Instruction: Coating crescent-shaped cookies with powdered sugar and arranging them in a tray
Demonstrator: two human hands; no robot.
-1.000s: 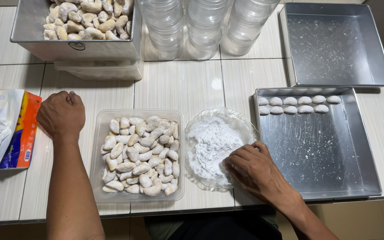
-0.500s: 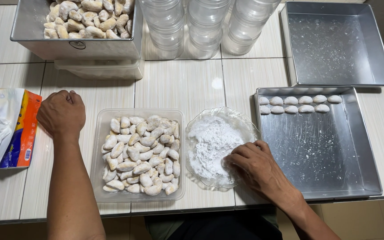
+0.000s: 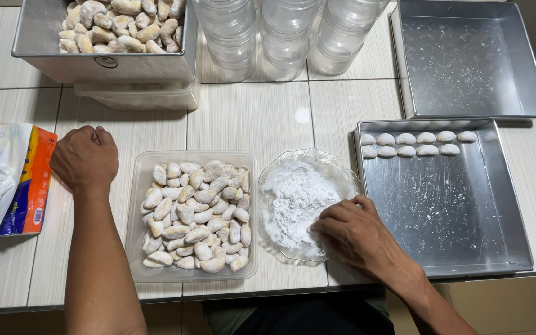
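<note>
A person's right hand reaches into a glass dish of white powder at the near middle of a tiled table, fingers curled down into the heap; whether they close on a cookie under the powder cannot be told. The left hand rests on the table as a closed fist, holding nothing visible, just left of a clear tub packed with pale crescent cookies.

To the right of the dish sits a metal tray, with two short rows of coated pieces lined along its far edge. A second, empty tray lies beyond it. At the far left a metal pan holds more cookies, stacked on a plastic tub, with clear jars ranked beside it. An orange-and-blue bag lies at the left edge.

The cookies look small, light and crumbly, likely to snap under pressure, and the powder would leave them slippery; a gentle pinch across the thick middle with fingertips, not at the thin ends, seems the safest hold.
</note>
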